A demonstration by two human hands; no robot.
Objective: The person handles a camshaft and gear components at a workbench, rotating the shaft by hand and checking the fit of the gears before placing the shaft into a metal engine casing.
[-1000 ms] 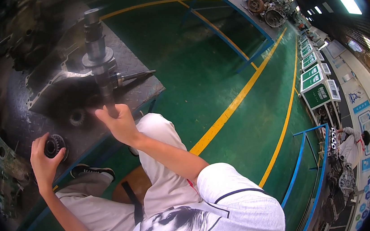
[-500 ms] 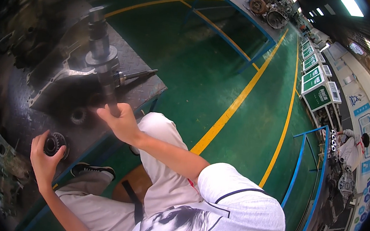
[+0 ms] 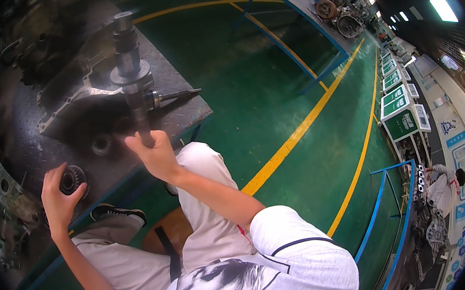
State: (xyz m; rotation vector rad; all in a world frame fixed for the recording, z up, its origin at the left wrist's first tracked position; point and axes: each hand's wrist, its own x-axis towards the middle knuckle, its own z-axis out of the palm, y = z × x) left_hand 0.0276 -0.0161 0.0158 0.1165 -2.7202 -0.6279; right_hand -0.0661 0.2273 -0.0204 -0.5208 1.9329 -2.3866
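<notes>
My right hand point(image 3: 157, 156) is closed round the lower end of a stepped metal shaft point(image 3: 129, 75) with a wide collar. The shaft stands up from the fist, leaning slightly left, over a dark metal workbench point(image 3: 174, 82). My left hand point(image 3: 59, 197) curves beside a toothed ring gear point(image 3: 77, 173) near the bench edge, thumb and fingers apart at its near side. Whether the fingertips touch the gear is hard to see. A smaller gear point(image 3: 101, 144) lies on the bench between the two hands.
Behind the held shaft lie a thin splined shaft point(image 3: 175, 94) and a pale flat gasket-like frame point(image 3: 82, 92). Dark castings point(image 3: 4, 183) crowd the left side. A blue-legged table point(image 3: 298, 7) with machine parts stands farther off. Another person point(image 3: 444, 187) is at far right.
My left thumb and fingers have drawn slightly closer together beside the ring gear. My right hand keeps its hold on the shaft, and the whole view has shifted a little.
</notes>
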